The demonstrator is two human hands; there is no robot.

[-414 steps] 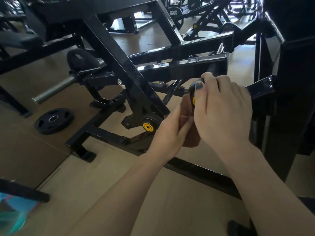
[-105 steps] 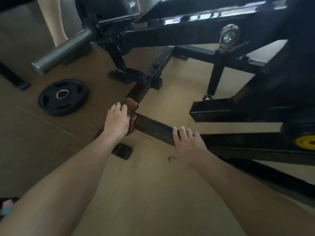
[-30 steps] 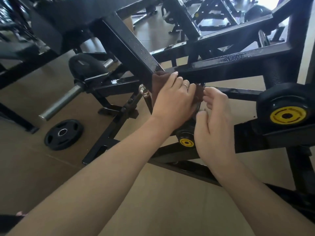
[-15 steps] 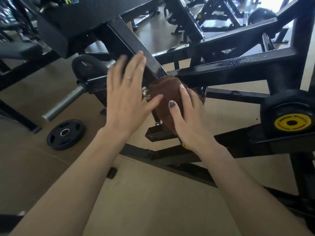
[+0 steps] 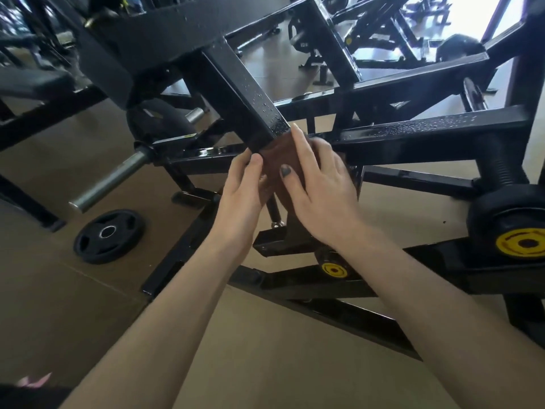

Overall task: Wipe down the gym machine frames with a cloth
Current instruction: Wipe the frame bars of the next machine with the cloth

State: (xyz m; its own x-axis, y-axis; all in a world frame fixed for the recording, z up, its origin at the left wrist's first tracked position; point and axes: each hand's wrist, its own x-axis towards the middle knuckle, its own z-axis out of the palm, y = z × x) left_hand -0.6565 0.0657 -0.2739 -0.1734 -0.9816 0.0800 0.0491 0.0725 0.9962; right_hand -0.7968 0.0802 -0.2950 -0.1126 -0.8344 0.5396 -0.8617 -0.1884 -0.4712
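Lengthwise along the down-right slanting bar (image 5: 236, 93), brown cloth (image 5: 277, 169).

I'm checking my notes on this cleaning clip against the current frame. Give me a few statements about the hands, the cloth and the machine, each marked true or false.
1. The cloth is brown. True.
2. Both hands are on the cloth at the slanted black frame bar. True: the left hand grips its left edge and the right hand lies over it.
3. The slanted bar is dry. False: water droplets dot its top face.
4. The weight plate is loaded on the steel sleeve. False: it lies flat on the floor below the bare sleeve.
5. Round yellow caps show on the machine at the right. True.
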